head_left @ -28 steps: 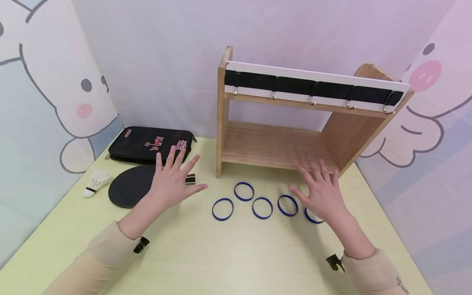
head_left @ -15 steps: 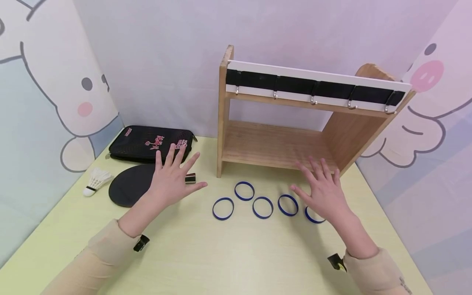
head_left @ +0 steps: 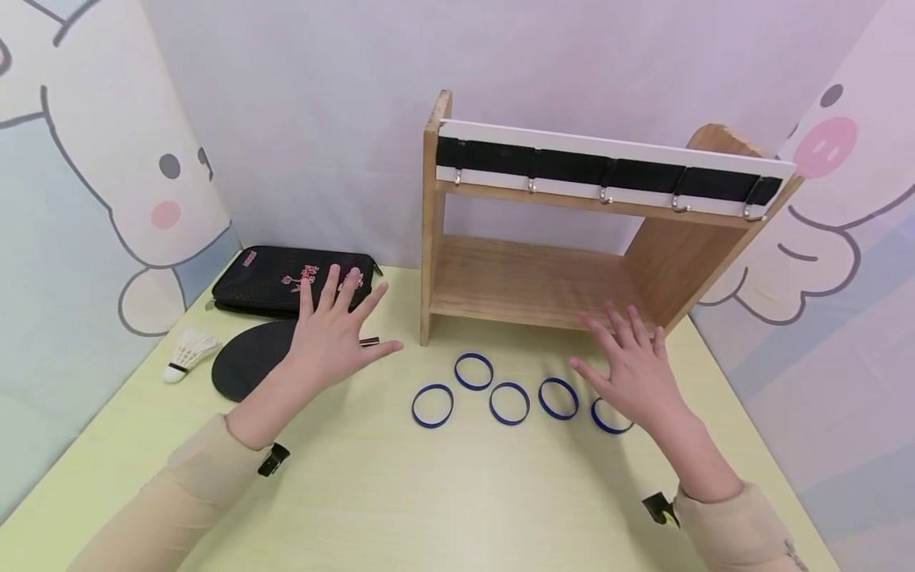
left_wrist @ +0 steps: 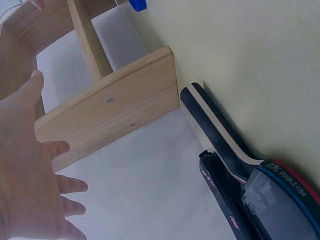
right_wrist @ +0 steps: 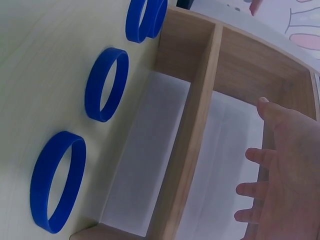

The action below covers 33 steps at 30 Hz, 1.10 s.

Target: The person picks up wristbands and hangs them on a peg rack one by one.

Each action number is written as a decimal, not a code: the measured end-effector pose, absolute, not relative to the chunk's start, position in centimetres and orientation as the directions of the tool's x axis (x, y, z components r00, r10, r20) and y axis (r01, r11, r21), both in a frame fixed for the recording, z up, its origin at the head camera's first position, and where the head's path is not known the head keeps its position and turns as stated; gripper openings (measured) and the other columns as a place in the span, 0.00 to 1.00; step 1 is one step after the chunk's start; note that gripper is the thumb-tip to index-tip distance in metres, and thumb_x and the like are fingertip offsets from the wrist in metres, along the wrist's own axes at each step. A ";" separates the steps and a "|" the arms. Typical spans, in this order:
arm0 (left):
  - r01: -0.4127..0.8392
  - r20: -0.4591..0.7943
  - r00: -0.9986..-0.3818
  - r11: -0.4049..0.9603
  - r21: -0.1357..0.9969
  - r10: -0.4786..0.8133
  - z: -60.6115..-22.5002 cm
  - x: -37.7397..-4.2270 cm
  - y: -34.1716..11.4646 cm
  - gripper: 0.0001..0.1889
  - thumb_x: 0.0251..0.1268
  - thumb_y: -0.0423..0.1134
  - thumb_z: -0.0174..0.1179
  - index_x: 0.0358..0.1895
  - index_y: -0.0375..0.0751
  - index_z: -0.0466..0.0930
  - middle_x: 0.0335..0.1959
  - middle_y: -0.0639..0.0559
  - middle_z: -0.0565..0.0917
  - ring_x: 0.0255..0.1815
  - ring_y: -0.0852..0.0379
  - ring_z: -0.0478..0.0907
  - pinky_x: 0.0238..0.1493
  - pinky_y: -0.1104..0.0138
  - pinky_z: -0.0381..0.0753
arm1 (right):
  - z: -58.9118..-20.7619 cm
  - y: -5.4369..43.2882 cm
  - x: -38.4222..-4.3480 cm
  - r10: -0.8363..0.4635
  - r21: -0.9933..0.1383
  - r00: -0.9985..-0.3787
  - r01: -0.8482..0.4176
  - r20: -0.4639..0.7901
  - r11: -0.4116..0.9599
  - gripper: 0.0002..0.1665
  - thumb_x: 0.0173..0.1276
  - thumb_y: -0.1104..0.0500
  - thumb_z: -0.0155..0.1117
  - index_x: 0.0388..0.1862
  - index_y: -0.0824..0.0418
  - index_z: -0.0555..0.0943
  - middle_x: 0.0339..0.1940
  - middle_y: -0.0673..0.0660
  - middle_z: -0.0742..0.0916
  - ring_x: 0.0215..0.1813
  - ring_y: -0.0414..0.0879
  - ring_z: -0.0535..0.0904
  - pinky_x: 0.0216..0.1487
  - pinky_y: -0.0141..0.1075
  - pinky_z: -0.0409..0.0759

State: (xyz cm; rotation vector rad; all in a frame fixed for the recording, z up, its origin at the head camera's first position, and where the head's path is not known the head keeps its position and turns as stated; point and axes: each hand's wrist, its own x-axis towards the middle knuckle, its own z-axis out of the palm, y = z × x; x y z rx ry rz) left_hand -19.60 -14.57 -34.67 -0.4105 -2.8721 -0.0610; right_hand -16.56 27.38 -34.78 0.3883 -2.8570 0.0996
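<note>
My left hand [head_left: 325, 338] hovers with spread fingers over the table tennis paddle [head_left: 243, 361], holding nothing. In the left wrist view the paddle's handle [left_wrist: 220, 130] points toward the side of the wooden shelf. Fingers apart, my right hand [head_left: 639, 377] hangs in the air in front of the wooden shelf [head_left: 529, 278], also with nothing in it. Several blue wristbands [right_wrist: 44, 182] lie on the table before the shelf; the rightmost wristband [head_left: 595, 417] is partly covered by my right hand in the head view.
A white strip with a black band and several metal hooks [head_left: 604, 194] runs along the shelf's upper front. Behind the paddle lies a black zip case [head_left: 275, 270], and a shuttlecock [head_left: 191, 351] rests at the left. Printed cloth walls [head_left: 329, 127] surround the table [head_left: 457, 500].
Both hands stay spread and raised. My left hand has shifted slightly forward, covering more of the paddle's handle, and my right hand slightly to the right. Objects on the table have not moved.
</note>
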 end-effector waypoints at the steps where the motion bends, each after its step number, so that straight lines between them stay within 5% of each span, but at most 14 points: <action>1: 0.279 0.248 -0.931 0.960 0.010 0.268 -34.6 -19.7 -14.5 0.49 0.51 0.80 0.42 0.75 0.60 0.48 0.77 0.40 0.44 0.76 0.42 0.26 0.70 0.41 0.19 | -34.8 27.5 -16.5 -0.256 -0.033 -0.930 -0.274 0.264 0.961 0.44 0.64 0.32 0.53 0.75 0.44 0.55 0.76 0.62 0.55 0.76 0.64 0.41 0.66 0.72 0.44; 8: 0.274 0.247 -0.935 0.961 0.042 0.256 -34.0 -21.0 -13.6 0.50 0.51 0.79 0.45 0.75 0.59 0.47 0.77 0.40 0.43 0.76 0.42 0.27 0.70 0.39 0.24 | -35.5 29.0 -16.2 -0.343 -0.040 -0.886 -0.373 0.312 0.927 0.42 0.62 0.37 0.60 0.73 0.48 0.61 0.76 0.61 0.57 0.75 0.65 0.47 0.66 0.71 0.49; 15: 0.322 0.234 -0.936 0.907 0.272 0.262 -34.7 -23.1 -12.4 0.51 0.52 0.74 0.52 0.76 0.56 0.45 0.76 0.40 0.44 0.76 0.39 0.34 0.73 0.40 0.34 | -37.3 31.1 -16.1 -0.505 -0.009 -0.792 -0.540 0.343 0.842 0.42 0.57 0.46 0.69 0.69 0.53 0.66 0.72 0.64 0.64 0.73 0.65 0.54 0.67 0.69 0.50; 18: 0.338 0.243 -0.935 0.862 0.378 0.260 -34.9 -24.0 -11.8 0.52 0.52 0.73 0.54 0.76 0.55 0.43 0.76 0.39 0.46 0.76 0.38 0.36 0.73 0.40 0.40 | -38.0 32.0 -16.1 -0.568 -0.034 -0.751 -0.613 0.336 0.789 0.43 0.55 0.50 0.72 0.69 0.54 0.67 0.72 0.62 0.65 0.74 0.62 0.53 0.73 0.61 0.48; 24: 0.376 0.273 -0.926 0.727 0.575 0.262 -35.7 -25.5 -10.4 0.51 0.53 0.67 0.59 0.76 0.60 0.39 0.77 0.46 0.48 0.76 0.44 0.41 0.71 0.41 0.52 | -39.5 33.8 -16.0 -0.670 -0.037 -0.673 -0.714 0.313 0.699 0.43 0.52 0.51 0.74 0.67 0.53 0.69 0.70 0.59 0.69 0.72 0.56 0.60 0.76 0.28 0.38; 29: 0.426 0.330 -0.905 0.575 0.698 0.269 -36.5 -26.6 -9.5 0.50 0.57 0.57 0.63 0.76 0.59 0.38 0.77 0.52 0.48 0.76 0.49 0.47 0.73 0.49 0.54 | -40.8 34.8 -16.4 -0.730 0.003 -0.600 -0.772 0.328 0.636 0.43 0.46 0.51 0.77 0.64 0.54 0.73 0.64 0.60 0.75 0.63 0.57 0.71 0.73 0.21 0.44; 33: 0.473 0.386 -0.880 0.447 0.759 0.276 -37.4 -27.5 -9.0 0.49 0.59 0.48 0.65 0.76 0.57 0.39 0.76 0.52 0.50 0.74 0.50 0.53 0.70 0.53 0.62 | -41.6 35.5 -16.8 -0.728 -0.015 -0.617 -0.766 0.300 0.643 0.42 0.45 0.52 0.78 0.62 0.55 0.75 0.62 0.59 0.77 0.61 0.56 0.74 0.71 0.23 0.55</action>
